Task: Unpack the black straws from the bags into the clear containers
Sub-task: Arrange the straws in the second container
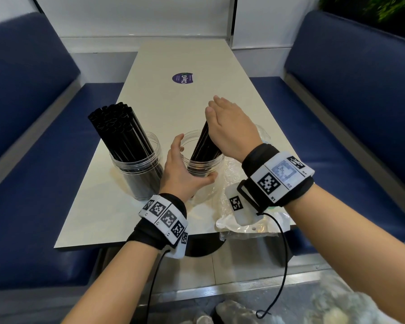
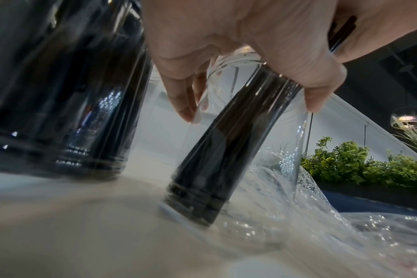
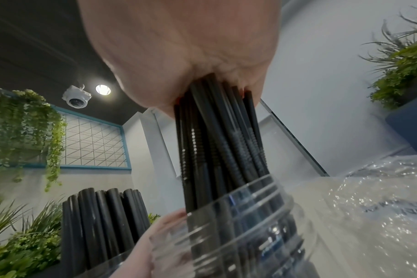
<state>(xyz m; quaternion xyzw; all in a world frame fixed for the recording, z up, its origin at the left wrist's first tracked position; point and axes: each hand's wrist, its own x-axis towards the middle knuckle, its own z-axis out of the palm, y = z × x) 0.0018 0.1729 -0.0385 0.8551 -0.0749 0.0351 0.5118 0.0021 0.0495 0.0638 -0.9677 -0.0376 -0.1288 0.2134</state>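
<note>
Right of the full jar [image 1: 139, 170], left hand [image 1: 182, 174] gripping second clear jar [image 1: 205, 163], right hand [image 1: 232, 127] flat, fingers straight, pressing down black straws [image 1: 205, 143].

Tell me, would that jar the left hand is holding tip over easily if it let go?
Possibly. The jar is tall, narrow and looks like thin clear plastic, so probably light. Its straws lean to one side and stick out well above the rim, which likely makes it top-heavy. The left hand wraps around it while the right hand presses flat on the straw tops.

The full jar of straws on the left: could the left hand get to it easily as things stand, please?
Probably yes: the full jar stands right beside the left hand, nothing between them, though that hand holds the other jar.
</note>
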